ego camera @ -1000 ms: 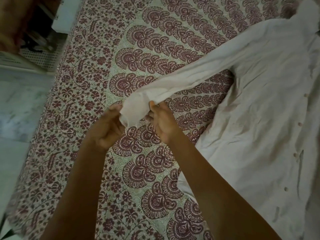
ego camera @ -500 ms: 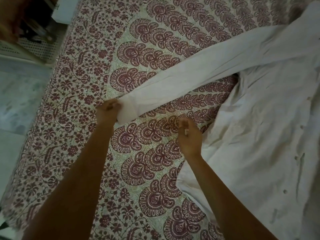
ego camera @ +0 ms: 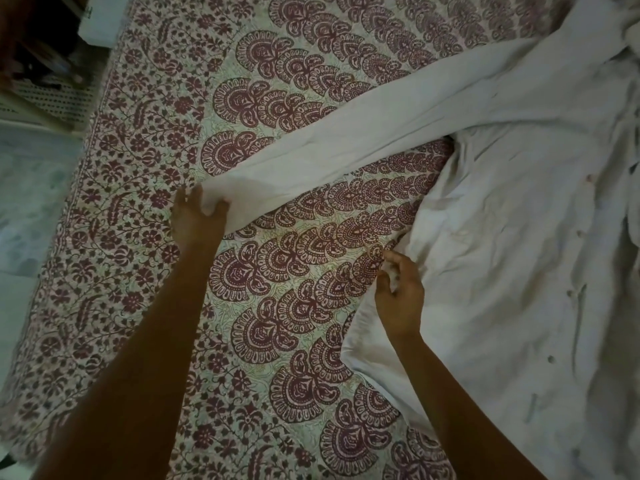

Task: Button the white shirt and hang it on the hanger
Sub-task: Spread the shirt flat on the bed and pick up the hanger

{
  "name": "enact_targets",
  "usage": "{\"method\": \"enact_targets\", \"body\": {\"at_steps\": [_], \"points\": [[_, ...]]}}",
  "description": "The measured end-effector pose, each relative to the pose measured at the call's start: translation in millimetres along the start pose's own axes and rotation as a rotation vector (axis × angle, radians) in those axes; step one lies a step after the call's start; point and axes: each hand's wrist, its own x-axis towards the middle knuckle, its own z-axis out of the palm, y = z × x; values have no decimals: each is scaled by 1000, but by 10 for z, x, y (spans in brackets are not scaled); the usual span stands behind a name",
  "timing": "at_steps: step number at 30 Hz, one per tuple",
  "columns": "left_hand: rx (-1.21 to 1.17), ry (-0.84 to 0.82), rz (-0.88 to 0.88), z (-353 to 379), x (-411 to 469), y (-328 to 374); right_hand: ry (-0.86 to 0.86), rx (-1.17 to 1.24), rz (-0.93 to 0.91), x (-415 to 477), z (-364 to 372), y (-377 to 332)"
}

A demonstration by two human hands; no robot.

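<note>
Gripping cuff (ego camera: 242,188) — left fingers (ego camera: 196,199), right fingers (ego camera: 395,260) pinching shirt (ego camera: 502,271)

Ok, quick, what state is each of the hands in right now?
Left hand: grips the end of the sleeve of the white shirt.
Right hand: pinches the white shirt's side edge.

The white shirt (ego camera: 502,271) lies front up and wrinkled on the right side of the bed (ego camera: 277,289), collar end toward the far right corner. A row of small buttons (ego camera: 579,232) runs down its front. One long sleeve (ego camera: 346,150) stretches out flat to the left, its cuff end gripped by the left hand (ego camera: 197,220). The right hand (ego camera: 398,296) pinches the body's side edge.
</note>
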Motion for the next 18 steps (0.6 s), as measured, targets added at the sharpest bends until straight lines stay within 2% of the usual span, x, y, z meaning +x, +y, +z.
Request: {"method": "enact_targets", "body": {"at_steps": [2, 5, 8, 11, 13, 15, 18], "points": [[50, 36, 65, 19, -254, 117, -3, 59, 99, -10, -28, 58], [-123, -2, 256, 135, -837, 358, 56, 157, 136, -37, -114, 121], [-212, -277, 381, 357, -1303, 508, 141, 103, 134, -109, -303, 158], [-218, -710, 382, 529, -1641, 541, 177, 11, 116, -225, -514, 300], [-122, -890, 449, 605, -1834, 508, 151, -63, 149, -329, -669, 475], [72, -974, 601, 647, -1996, 441, 106, -184, 187, -451, -830, 642], [413, -914, 869, 664, -2111, 330, 8, -364, 144, -654, -1007, 811]]}}
